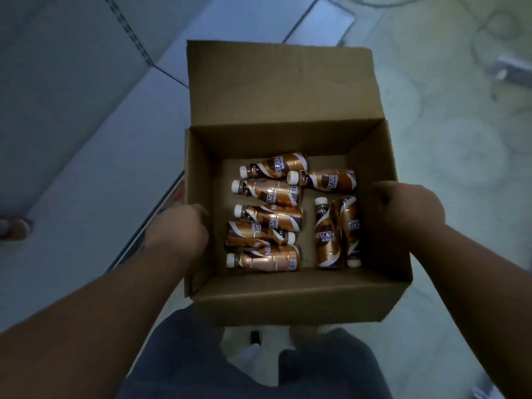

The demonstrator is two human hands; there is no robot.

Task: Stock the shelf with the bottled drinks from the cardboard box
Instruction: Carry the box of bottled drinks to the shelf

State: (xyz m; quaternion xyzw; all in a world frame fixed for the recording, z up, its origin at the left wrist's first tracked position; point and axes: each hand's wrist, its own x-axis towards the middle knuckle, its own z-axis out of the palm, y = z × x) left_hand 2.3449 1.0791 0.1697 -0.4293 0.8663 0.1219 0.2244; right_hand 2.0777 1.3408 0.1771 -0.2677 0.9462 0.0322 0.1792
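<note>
An open cardboard box is held up in front of me, its far flap raised. Several brown-and-gold bottled coffee drinks with white caps lie on their sides on its bottom, most in a column at the left and two lengthwise at the right. My left hand grips the box's left wall with fingers curled over its rim. My right hand grips the right wall the same way. Neither hand touches a bottle.
A pale shelf unit with a slotted upright runs along the left. The light floor lies to the right and below. My dark shorts and feet show under the box. Another person's foot is at the left edge.
</note>
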